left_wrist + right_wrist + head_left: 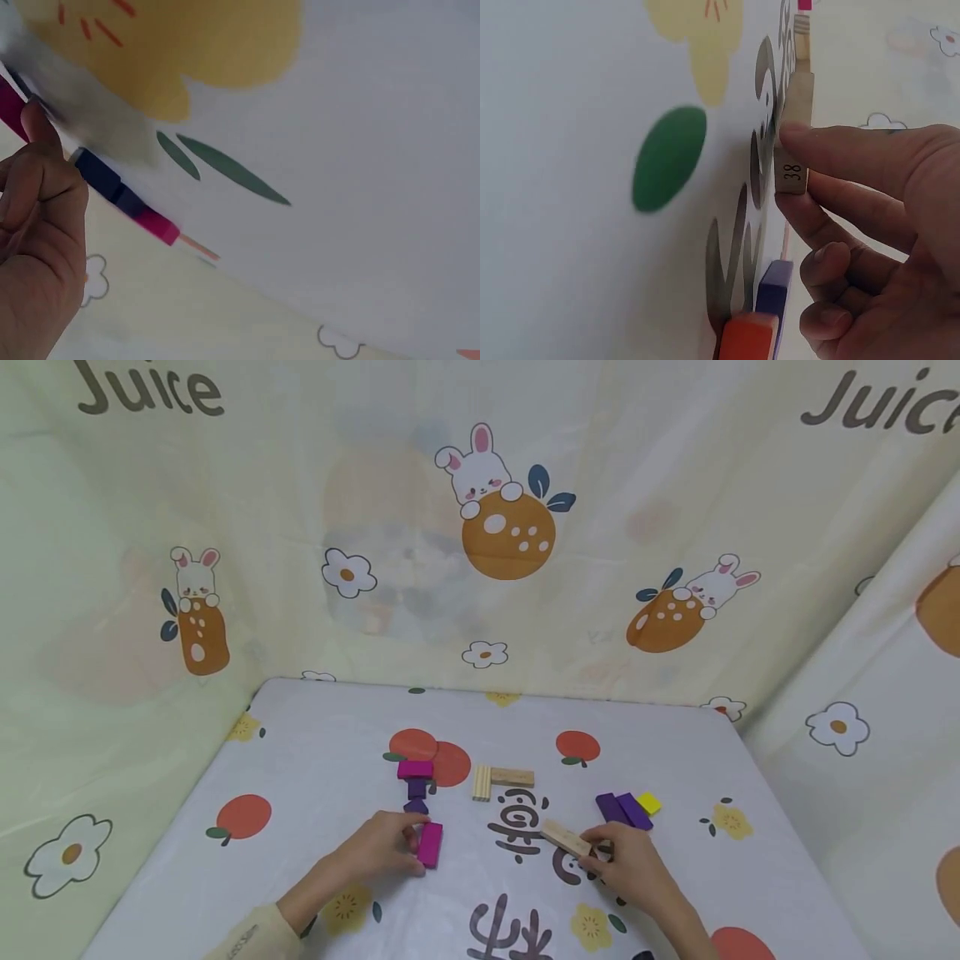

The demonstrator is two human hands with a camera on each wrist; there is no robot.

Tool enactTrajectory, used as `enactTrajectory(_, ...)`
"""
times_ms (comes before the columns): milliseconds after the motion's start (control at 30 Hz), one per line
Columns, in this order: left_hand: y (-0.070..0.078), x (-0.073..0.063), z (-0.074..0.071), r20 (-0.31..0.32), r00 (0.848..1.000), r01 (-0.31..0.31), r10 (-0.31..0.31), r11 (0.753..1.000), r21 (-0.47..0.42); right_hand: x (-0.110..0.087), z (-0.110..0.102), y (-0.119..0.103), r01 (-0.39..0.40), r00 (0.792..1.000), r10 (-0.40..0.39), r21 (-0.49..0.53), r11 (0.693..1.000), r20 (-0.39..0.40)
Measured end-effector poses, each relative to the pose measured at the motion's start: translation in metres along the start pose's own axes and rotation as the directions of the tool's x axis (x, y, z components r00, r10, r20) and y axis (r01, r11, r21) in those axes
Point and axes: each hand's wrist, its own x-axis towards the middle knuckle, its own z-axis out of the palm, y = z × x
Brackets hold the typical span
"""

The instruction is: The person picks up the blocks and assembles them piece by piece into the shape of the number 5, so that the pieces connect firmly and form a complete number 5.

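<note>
My left hand (382, 845) pinches a magenta block (430, 845) between thumb and fingers, close over the table. Just behind it are two dark purple blocks (416, 789) and another magenta block (415, 769), lined up one behind another. My right hand (630, 867) grips a plain wooden block (566, 837) by its near end. In the right wrist view this wooden block (792, 169) has "38" printed on its end, with the thumb on one side and a finger beneath. Only part of the left hand's magenta block (10, 109) appears at the left wrist view's edge.
Two wooden pieces, one striped (482, 783) and one plain (513, 777), meet at a corner mid-table. Purple blocks (624, 810) and a yellow block (649, 803) lie beyond the right hand. An orange-red block (748, 337) shows low in the right wrist view. Printed curtains surround the table.
</note>
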Motion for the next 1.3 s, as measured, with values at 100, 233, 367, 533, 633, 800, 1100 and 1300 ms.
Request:
enactTrajectory(100,0.002,0.002,0.004,0.012,1.000,-0.004,0.004,1.000,-0.007,0.002,0.003,-0.003,0.009,1.000,-0.009,-0.013,1.000,0.002)
enactTrajectory(233,0.003,0.004,0.008,0.013,1.000,0.002,-0.002,1.000,0.003,0.005,0.006,-0.005,0.026,1.000,-0.026,-0.046,0.999,0.005)
enactTrajectory(367,0.007,0.005,0.010,0.012,1.000,0.008,-0.008,1.000,0.011,0.007,0.009,-0.007,0.038,0.999,-0.037,-0.066,0.997,0.018)
enactTrajectory(533,0.009,0.010,0.015,0.006,1.000,-0.014,0.013,0.999,0.030,0.008,0.012,-0.010,0.035,0.999,-0.033,-0.065,0.997,0.039)
enactTrajectory(633,0.010,0.013,0.018,-0.005,1.000,-0.025,0.025,0.998,0.049,0.009,0.013,-0.012,0.042,0.998,-0.039,-0.065,0.997,0.042)
enactTrajectory(800,0.012,0.017,0.023,-0.017,0.998,-0.057,0.058,0.997,0.057,0.009,0.015,-0.015,0.055,0.998,-0.053,-0.062,0.997,0.038)
enactTrajectory(1100,0.010,0.017,0.027,-0.023,0.999,-0.027,0.029,0.996,0.088,0.007,0.013,-0.016,0.058,0.998,-0.055,-0.066,0.996,0.040)
enactTrajectory(1300,0.007,0.012,0.025,-0.044,0.998,-0.037,0.043,0.990,0.136,0.005,0.011,-0.012,0.057,0.998,-0.056,-0.047,0.997,0.022)
